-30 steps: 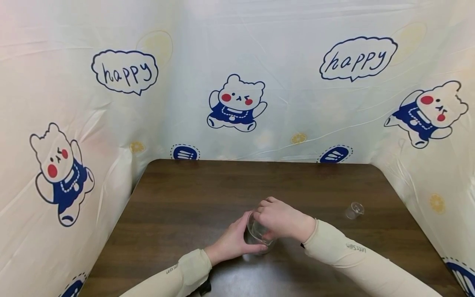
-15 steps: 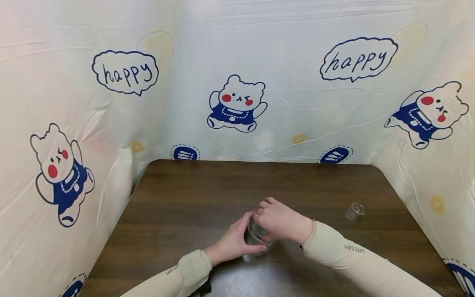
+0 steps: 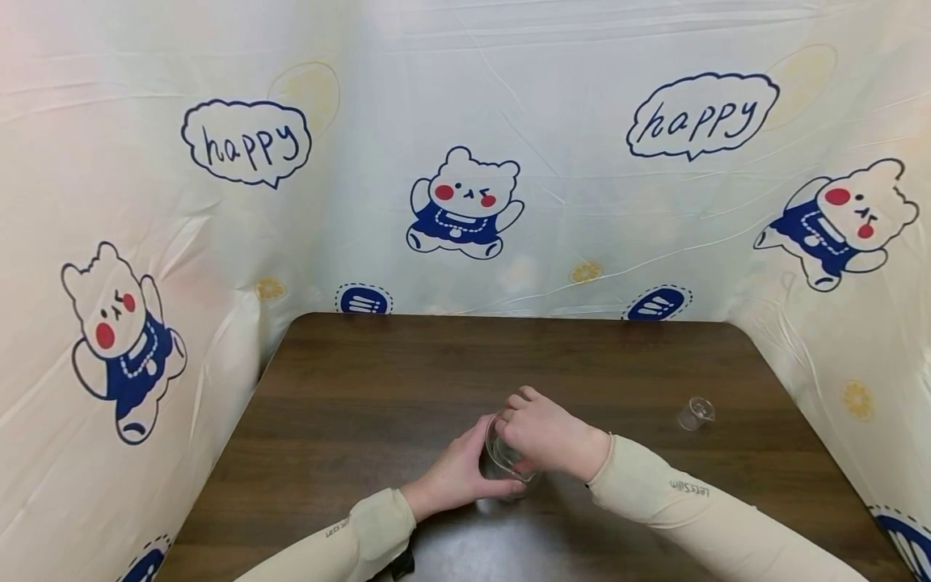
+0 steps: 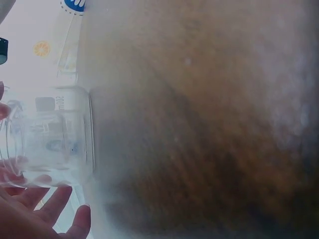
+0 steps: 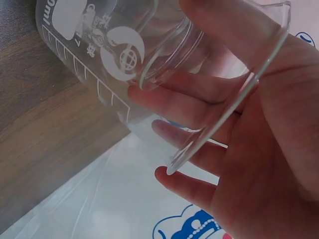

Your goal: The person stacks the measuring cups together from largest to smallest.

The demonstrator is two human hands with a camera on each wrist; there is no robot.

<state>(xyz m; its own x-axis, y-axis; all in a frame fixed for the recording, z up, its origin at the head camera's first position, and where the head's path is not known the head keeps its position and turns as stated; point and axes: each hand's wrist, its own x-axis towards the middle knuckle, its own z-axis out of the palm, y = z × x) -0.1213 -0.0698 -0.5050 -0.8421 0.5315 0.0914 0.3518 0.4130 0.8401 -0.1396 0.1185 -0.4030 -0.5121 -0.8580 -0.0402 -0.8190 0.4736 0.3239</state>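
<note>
A: What fills the widest part of the scene?

B: A creased, pale, glossy sheet (image 3: 582, 105) printed with blue-clad, winking bears (image 3: 465, 202) hangs behind and on both sides of a dark brown, wood-grain bench (image 3: 407, 356).

A: And who is at work there?

B: A person, seen only in part: two cream-coloured cloth sleeves (image 3: 655, 485) reach in from the near side and draw together above the bench.

A: How are the hands set?

B: The left hand (image 3: 458, 470) curls round the outside of a wide, clear glass beaker (image 3: 500, 465) with white measuring marks, its thumb on the near side. The right hand (image 3: 549, 432) reaches over the rim from the opposite side.

A: Where is that beaker?

B: Near the middle of the bench, between the two hands. Whether its base lies flat, I cannot tell.

A: What does the right hand hold?

B: A narrower, clear glass vessel (image 5: 169, 55) nested inside the wide one, pinched near its rim by thumb and fingers.

A: And the smallest item?

B: A tiny, see-through beaker (image 3: 696, 414) with a pouring lip, on the bench at right, well apart from both hands.
</note>
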